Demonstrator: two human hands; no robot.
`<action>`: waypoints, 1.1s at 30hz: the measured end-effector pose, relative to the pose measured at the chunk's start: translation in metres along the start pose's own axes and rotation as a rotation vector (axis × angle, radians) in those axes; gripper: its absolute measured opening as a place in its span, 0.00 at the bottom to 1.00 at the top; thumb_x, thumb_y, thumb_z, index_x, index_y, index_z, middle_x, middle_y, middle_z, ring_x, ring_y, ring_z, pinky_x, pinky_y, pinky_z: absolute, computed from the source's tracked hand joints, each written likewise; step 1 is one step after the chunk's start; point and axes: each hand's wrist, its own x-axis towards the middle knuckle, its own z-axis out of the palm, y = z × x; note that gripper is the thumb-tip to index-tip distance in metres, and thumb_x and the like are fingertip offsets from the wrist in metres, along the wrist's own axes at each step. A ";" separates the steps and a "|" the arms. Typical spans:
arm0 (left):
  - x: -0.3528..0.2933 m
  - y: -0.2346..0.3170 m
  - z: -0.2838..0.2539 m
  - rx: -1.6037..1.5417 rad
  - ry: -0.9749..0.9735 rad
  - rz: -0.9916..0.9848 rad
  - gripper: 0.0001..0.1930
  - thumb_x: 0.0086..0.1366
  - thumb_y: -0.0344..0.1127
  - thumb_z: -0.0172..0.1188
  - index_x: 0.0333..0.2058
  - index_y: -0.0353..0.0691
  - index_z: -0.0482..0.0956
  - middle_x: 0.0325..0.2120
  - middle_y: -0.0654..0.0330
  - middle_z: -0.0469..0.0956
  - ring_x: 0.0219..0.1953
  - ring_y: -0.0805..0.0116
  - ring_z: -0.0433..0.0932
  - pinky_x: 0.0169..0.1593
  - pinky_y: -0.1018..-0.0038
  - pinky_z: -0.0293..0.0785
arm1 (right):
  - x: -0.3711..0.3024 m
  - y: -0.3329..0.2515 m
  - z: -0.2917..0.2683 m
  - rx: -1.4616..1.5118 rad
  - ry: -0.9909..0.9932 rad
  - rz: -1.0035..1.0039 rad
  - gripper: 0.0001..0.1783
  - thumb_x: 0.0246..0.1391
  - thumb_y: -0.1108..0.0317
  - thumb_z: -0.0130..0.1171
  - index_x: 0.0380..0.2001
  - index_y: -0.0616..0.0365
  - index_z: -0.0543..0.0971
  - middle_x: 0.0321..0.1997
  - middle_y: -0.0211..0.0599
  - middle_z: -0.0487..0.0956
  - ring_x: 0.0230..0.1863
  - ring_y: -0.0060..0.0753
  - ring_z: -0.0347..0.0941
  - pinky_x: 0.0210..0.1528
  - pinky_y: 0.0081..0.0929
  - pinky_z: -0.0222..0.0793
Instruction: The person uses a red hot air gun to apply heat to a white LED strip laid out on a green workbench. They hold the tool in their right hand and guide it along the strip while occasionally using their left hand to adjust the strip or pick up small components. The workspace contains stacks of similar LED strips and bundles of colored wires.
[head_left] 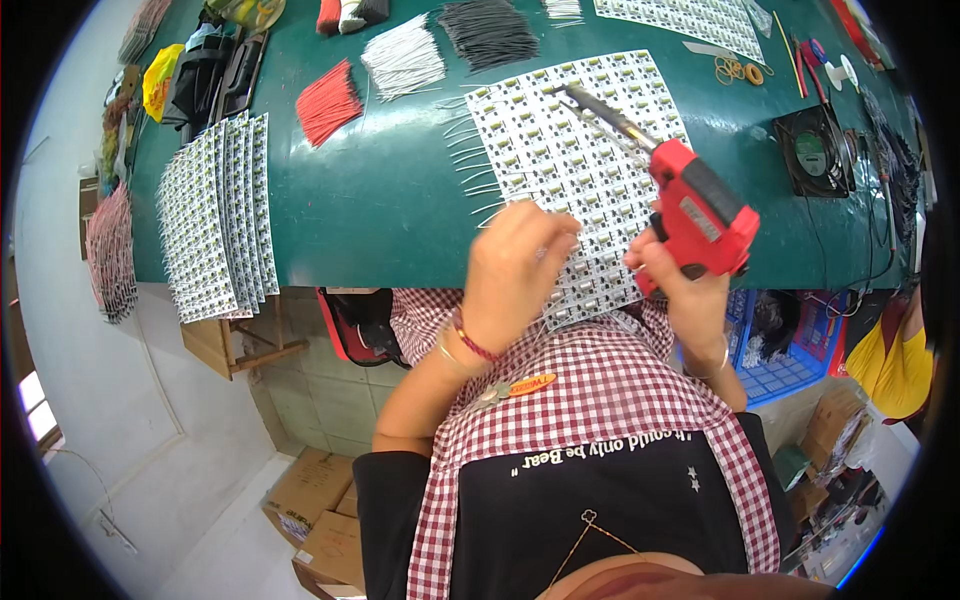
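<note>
A white panel of many small circuit boards [610, 150] lies on the green table in front of me. White wires [482, 187] stick out along its left edge. My right hand [685, 290] grips a red and black soldering gun [705, 215] by its handle. The gun's metal tip points up and left over the far part of the panel. Over the panel's near left edge is my left hand [515, 260], its fingers curled and pressed together. Whatever those fingers hold, if anything, is hidden.
Bundles of red wires [328, 103], white wires [403, 57] and black wires [487, 33] lie beyond the panel. Overlapping board panels [215, 215] hang over the table's edge at left. At right stands a small black fan [812, 150]; a blue crate [785, 375] sits below the table.
</note>
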 end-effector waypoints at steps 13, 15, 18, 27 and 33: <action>0.032 -0.082 -0.007 0.409 -0.025 0.269 0.10 0.47 0.24 0.64 0.31 0.43 0.81 0.21 0.63 0.65 0.28 0.65 0.68 0.31 0.70 0.66 | 0.012 0.021 -0.022 -0.041 -0.052 0.100 0.14 0.54 0.69 0.62 0.42 0.63 0.74 0.21 0.26 0.73 0.17 0.14 0.66 0.19 0.15 0.62; 0.031 -0.082 -0.006 0.410 -0.028 0.266 0.10 0.47 0.24 0.64 0.31 0.43 0.81 0.21 0.63 0.65 0.28 0.65 0.68 0.31 0.70 0.66 | 0.011 0.025 -0.023 -0.052 -0.074 0.152 0.18 0.51 0.71 0.65 0.46 0.62 0.75 0.25 0.25 0.75 0.20 0.12 0.67 0.21 0.14 0.63; 0.031 -0.083 -0.007 0.394 -0.029 0.268 0.10 0.48 0.24 0.64 0.31 0.43 0.81 0.21 0.63 0.65 0.28 0.65 0.68 0.32 0.70 0.66 | 0.010 0.029 -0.022 -0.087 -0.032 0.106 0.17 0.50 0.72 0.66 0.44 0.62 0.76 0.28 0.25 0.76 0.24 0.12 0.69 0.26 0.15 0.66; 0.032 -0.085 -0.006 0.373 -0.016 0.278 0.09 0.48 0.24 0.64 0.30 0.42 0.80 0.21 0.63 0.65 0.28 0.65 0.68 0.32 0.70 0.66 | 0.004 0.042 -0.024 -0.237 -0.003 -0.003 0.16 0.46 0.73 0.69 0.40 0.62 0.79 0.32 0.27 0.80 0.29 0.14 0.72 0.32 0.17 0.69; 0.031 -0.086 -0.005 0.379 -0.006 0.288 0.09 0.47 0.24 0.63 0.29 0.43 0.80 0.21 0.64 0.65 0.28 0.66 0.68 0.32 0.71 0.65 | 0.001 0.030 -0.018 -0.133 0.013 0.041 0.15 0.46 0.75 0.68 0.40 0.63 0.79 0.31 0.27 0.79 0.29 0.14 0.72 0.31 0.17 0.69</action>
